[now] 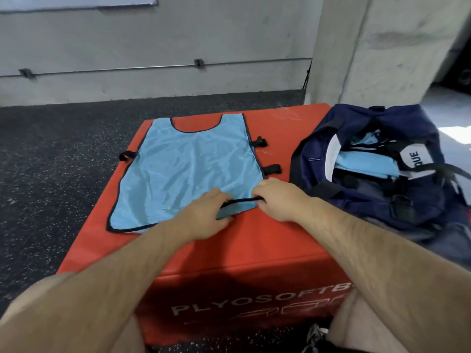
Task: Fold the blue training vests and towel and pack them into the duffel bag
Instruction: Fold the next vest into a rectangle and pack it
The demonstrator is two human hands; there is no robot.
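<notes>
Both hands met at the near right corner of a light blue mesh training vest (188, 169), which lay spread flat on top of a red soft plyo box (267, 245). The left hand (204, 215) had its fingers curled down onto the vest's lower edge, with a small turned-up flap of blue mesh gathered under the fingertips. Just to its right, almost touching it, the right hand (277, 197) was closed in a loose fist, its fingers and thumb pinching the black-bound hem, which ran taut as a short dark line between the two hands.

The rest of the vest stretched away beyond the knuckles and out to the left of the left hand, neck opening at the far end and black trim all round. Two short black side straps (272, 169) stuck out from its right edge just beyond the right hand, and another strap (125, 156) showed on the far left edge.

Right of the right hand, and near it, a navy duffel bag (318, 149) sat on the box with its top gaping open. Inside it lay folded light blue cloth (367, 165), stacked flat; whether this was vests or the towel could not be told.

Beyond and left of the hands were dark speckled rubber flooring (51, 161) and a grey concrete wall (153, 34). Below the right forearm the toe of a shoe (316, 332) showed.
</notes>
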